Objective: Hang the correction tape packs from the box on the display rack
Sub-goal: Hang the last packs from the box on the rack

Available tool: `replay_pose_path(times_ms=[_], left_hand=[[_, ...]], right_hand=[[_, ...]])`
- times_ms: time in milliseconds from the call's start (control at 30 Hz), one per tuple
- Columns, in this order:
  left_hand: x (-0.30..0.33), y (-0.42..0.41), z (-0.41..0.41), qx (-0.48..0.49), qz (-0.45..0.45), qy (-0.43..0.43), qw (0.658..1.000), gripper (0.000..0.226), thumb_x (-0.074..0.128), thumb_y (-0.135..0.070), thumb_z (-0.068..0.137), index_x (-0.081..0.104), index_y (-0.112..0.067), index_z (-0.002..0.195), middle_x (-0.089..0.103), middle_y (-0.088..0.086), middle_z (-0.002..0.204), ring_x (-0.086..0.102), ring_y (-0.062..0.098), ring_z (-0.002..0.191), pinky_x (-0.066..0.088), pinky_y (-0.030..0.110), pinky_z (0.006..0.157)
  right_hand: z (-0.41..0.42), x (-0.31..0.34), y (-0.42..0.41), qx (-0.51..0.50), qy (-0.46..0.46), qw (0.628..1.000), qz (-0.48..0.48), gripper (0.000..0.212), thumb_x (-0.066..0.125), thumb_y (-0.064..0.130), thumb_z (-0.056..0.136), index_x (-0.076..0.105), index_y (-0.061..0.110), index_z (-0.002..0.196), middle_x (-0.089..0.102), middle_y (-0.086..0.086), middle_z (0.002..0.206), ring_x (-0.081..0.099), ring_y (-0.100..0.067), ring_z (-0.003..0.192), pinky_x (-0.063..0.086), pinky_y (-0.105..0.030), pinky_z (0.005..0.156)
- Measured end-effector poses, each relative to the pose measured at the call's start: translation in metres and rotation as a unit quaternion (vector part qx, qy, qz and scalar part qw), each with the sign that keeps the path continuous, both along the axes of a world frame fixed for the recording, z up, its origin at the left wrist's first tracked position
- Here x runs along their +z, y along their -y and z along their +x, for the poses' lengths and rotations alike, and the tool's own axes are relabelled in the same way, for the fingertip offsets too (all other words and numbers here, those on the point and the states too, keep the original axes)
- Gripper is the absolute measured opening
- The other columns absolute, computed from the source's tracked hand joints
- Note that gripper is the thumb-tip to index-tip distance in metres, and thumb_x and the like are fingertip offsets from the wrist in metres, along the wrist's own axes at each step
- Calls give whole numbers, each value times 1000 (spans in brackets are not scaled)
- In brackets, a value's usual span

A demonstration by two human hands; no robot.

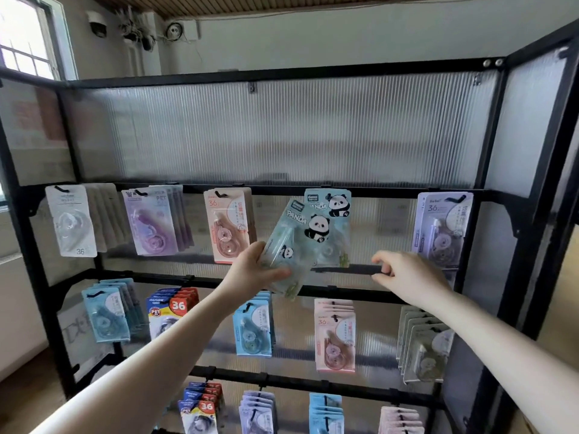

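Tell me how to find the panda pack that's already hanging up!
Look at the black rack, top row of hooks. Fourth from the left hangs the panda pack, just behind the tilted one in the left hand. Its neighbours show no panda.

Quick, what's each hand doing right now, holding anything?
Left hand: holding a panda correction tape pack, tilted, in front of the rack.
Right hand: fingers curled near a black rack bar; whether it pinches anything cannot be told.

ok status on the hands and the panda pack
Left hand grips panda pack, tilted, not yet hung. Right hand at hook, fingers curled. Hung panda pack behind.
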State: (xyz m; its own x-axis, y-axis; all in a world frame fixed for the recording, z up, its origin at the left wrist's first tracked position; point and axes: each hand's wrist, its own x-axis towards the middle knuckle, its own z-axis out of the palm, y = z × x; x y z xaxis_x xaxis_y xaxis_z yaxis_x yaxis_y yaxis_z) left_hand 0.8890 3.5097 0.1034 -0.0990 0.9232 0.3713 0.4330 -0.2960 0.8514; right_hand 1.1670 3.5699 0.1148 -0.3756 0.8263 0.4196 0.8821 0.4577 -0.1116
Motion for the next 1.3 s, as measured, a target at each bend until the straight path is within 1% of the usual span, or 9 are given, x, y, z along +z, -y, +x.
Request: replay_pose_path(times_ms=[133, 400, 567, 700, 833, 900, 967, 1133, 1300], left_hand=[[5, -5, 21, -51, 34, 87, 994, 27, 73, -4, 80, 53, -12, 97, 69, -3, 78, 68, 6, 69, 54, 21, 62], [4, -22, 51, -71, 34, 141, 987, 26, 71, -12, 84, 54, -11, 103, 69, 5, 92, 69, 18, 82, 58, 36, 77], [-2, -30, 60, -49, 3, 169, 984, 40, 73, -21, 82, 52, -4, 111, 66, 21, 107, 67, 32, 93, 55, 48, 87], [-7, -35, 67, -39, -21, 206, 978, 39, 73, -25, 82, 51, -4, 108, 65, 18, 105, 66, 34, 97, 52, 53, 90], [-9, -43, 69, -31, -28, 203, 978, 29, 72, -25, 83, 51, -10, 97, 63, 8, 91, 68, 24, 84, 58, 38, 76], [-9, -47, 69, -17, -25, 190, 981, 26, 71, -24, 84, 48, -13, 89, 59, 1, 81, 64, 11, 69, 52, 21, 59], [-11, -51, 68, 3, -21, 166, 986, 30, 72, -26, 84, 46, -12, 87, 55, -1, 77, 58, 5, 61, 46, 15, 52], [-15, -58, 68, 3, -43, 187, 981, 33, 72, -27, 83, 45, -11, 89, 58, 8, 89, 67, 29, 88, 58, 47, 80], [-16, -63, 74, 28, -55, 151, 987, 30, 69, -32, 86, 46, -13, 89, 58, 5, 91, 64, 18, 83, 59, 34, 75]], right_hand=[[9, -7, -3, -16, 6, 999, -33, 27, 58, 33, 91, 58, 27, 118, 65, 11, 94, 60, -9, 79, 51, -27, 68], [19, -10, -4, -20, 28, 998, -50, 28, 57, 32, 91, 58, 26, 118, 66, 8, 93, 62, -13, 82, 52, -29, 71], [22, -14, -7, -18, 30, 998, -57, 30, 56, 33, 91, 57, 27, 120, 67, 8, 91, 62, -13, 81, 50, -29, 68], [24, -18, -10, -14, 26, 998, -64, 29, 56, 34, 90, 57, 28, 119, 67, 9, 92, 62, -13, 82, 50, -29, 69], [27, -21, -13, -12, 31, 997, -73, 27, 56, 34, 90, 57, 28, 117, 66, 10, 93, 61, -12, 83, 50, -30, 70], [28, -22, -15, -11, 30, 997, -75, 26, 56, 34, 91, 57, 29, 116, 65, 12, 92, 60, -11, 83, 50, -29, 69], [28, -23, -16, -10, 30, 997, -74, 26, 56, 34, 91, 57, 28, 116, 65, 12, 92, 60, -12, 84, 49, -28, 69], [26, -25, -17, -5, 25, 997, -70, 27, 56, 34, 91, 57, 28, 117, 65, 10, 93, 60, -13, 84, 45, -26, 64], [23, -27, -17, -4, 20, 998, -64, 26, 55, 33, 91, 57, 26, 116, 66, 9, 94, 61, -13, 85, 51, -30, 72]])
